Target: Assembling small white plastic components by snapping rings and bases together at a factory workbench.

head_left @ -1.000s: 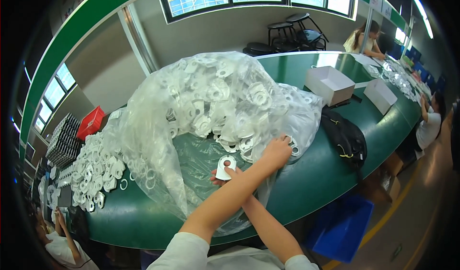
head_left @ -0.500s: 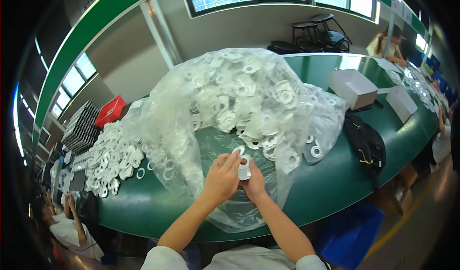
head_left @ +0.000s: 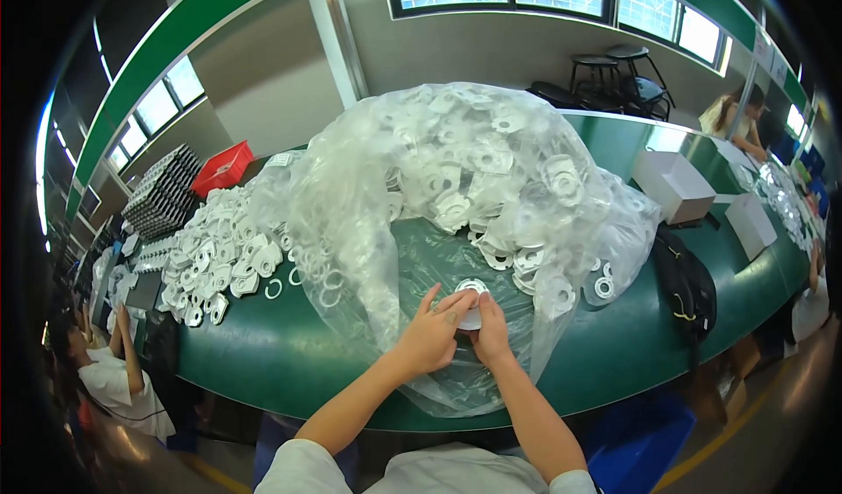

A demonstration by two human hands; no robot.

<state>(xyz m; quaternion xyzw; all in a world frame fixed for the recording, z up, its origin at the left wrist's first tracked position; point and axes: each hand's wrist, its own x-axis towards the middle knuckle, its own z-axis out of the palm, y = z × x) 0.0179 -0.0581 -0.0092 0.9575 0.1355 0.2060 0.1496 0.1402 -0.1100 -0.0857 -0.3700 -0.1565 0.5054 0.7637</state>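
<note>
Over the near middle of the table, my right hand [head_left: 493, 334] grips a white plate-like part [head_left: 471, 319] with its thumb along the side. A white ring [head_left: 473, 283] lies at the part's upper face. My left hand [head_left: 430, 338] reaches in from the left, its fingertips pressed together on the ring and part, one finger raised apart. The fingers cover the middle of the part. Beneath and beyond both hands spreads a large clear plastic bag [head_left: 351, 187], its mouth towards me, filled with white perforated plates [head_left: 452, 209].
Loose white plates [head_left: 215, 253] heap on the left of the green table [head_left: 263, 362], near separate rings [head_left: 331, 288], stacked trays [head_left: 162, 191] and a red bin [head_left: 223, 168]. On the right are a black bag [head_left: 688, 288] and white boxes [head_left: 675, 187]. People work at both sides.
The ring has gone from my left fingertips beside the part to the part's upper face. My left fingers now press over it. The view has shifted, with the scene sitting further right.
</note>
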